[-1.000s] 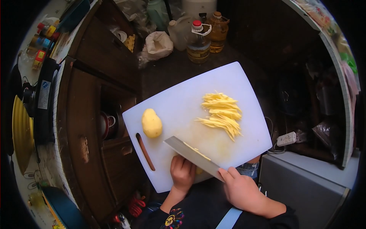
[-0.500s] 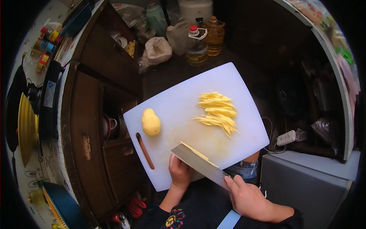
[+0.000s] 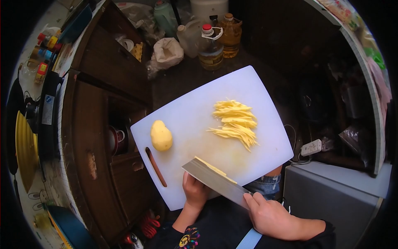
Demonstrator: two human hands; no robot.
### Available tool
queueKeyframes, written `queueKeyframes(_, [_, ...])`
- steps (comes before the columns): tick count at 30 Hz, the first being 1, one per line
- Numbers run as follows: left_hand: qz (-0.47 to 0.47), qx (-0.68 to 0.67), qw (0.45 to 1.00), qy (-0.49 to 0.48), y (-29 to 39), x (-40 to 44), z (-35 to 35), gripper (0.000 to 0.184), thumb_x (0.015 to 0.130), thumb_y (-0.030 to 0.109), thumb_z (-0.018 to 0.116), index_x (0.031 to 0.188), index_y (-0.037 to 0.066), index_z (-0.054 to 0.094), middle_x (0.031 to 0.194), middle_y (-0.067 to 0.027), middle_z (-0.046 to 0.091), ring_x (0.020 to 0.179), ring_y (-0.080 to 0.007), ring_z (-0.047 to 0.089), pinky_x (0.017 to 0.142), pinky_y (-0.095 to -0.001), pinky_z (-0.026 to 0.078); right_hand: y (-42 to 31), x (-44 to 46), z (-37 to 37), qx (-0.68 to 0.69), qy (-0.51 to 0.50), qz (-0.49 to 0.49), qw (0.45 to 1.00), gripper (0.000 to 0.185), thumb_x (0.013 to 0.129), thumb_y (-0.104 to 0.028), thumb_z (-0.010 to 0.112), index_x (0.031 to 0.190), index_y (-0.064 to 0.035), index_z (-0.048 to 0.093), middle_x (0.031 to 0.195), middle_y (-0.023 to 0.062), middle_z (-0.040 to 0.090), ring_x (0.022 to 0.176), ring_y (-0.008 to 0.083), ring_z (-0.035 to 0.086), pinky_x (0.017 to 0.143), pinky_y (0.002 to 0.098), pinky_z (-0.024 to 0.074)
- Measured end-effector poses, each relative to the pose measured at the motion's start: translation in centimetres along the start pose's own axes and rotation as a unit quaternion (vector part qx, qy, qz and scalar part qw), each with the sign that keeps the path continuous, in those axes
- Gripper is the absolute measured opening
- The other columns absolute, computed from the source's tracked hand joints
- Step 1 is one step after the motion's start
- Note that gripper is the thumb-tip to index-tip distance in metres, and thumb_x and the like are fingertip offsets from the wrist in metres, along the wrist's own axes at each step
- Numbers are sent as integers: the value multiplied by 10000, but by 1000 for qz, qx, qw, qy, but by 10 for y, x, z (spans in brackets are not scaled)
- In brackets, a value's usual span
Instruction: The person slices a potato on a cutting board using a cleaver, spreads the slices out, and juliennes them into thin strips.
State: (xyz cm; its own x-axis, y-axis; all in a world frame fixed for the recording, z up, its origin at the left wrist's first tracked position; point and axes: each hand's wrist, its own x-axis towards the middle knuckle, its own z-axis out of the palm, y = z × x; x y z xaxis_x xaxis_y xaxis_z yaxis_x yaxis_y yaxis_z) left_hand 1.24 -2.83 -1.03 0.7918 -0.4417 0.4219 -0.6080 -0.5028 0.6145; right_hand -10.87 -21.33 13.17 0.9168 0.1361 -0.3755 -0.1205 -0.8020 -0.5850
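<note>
- Head view: your right hand (image 3: 271, 216) has its grip clenched round the handle end of the knife (image 3: 215, 181), at the lower right of the blade.
- Your left hand (image 3: 196, 191) is just behind the blade, near its far end, with the fingers curled; the blade hides the fingertips, so you cannot tell from here what that grip grasps, if anything.
- Your knife slants from upper left to lower right across the near edge of the cutting board (image 3: 186, 124); whether the blade touches the board cannot be told.
- Thin yellow slices (image 3: 215, 169) lie along the edge of the blade on the side away from you.
- One whole peeled potato (image 3: 161, 136) rests on the left part of your board, apart from both hands and just above the handle slot (image 3: 155, 167).
- A pile of potato strips (image 3: 234, 118) lies on the right half of the board, beyond the knife, well apart from the whole potato.
- Past the board's far edge you have a bottle with a red cap (image 3: 210, 54), an amber bottle (image 3: 231, 38) just beside it, and a pale bag (image 3: 167, 53).
- To your right, a white power strip (image 3: 311, 147) lies near a grey box (image 3: 327, 199).
</note>
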Motion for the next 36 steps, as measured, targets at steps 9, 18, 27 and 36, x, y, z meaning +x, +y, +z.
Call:
queueKeyframes(9, [5, 29, 999, -18, -2, -1, -2, 323, 640, -10, 706, 962, -20, 694, 999, -190, 646, 938, -424, 613, 803, -472, 534, 1, 22, 0, 3, -3, -1, 1000, 356, 852, -56, 515, 1151, 139, 510, 834, 198, 546, 499, 296, 613, 444, 374, 511])
queueKeyframes(18, [0, 21, 999, -24, -4, -7, -3, 338, 683, 25, 738, 1015, -20, 691, 1021, -212, 655, 955, -433, 627, 861, -478, 510, -2, 50, 20, -35, 29, -11, 999, 400, 819, -72, 536, 1171, 119, 525, 846, 179, 561, 496, 248, 613, 452, 337, 505])
queueKeyframes(27, [-11, 33, 999, 8, 1, 1, -3, 266, 655, -41, 705, 919, -35, 680, 908, -194, 627, 818, -396, 604, 734, -442, 507, 5, 38, 13, 8, 66, -10, 998, 310, 850, -70, 559, 1128, 68, 541, 867, 176, 559, 547, 287, 632, 503, 375, 522])
queueKeyframes(36, [-6, 46, 999, 1, 6, 6, -3, 237, 674, -50, 717, 905, -24, 671, 920, -159, 612, 800, -354, 596, 691, -405, 508, 3, 7, 4, 1, 54, 13, 998, 342, 870, -81, 562, 1173, 76, 542, 870, 163, 547, 556, 287, 633, 502, 382, 524])
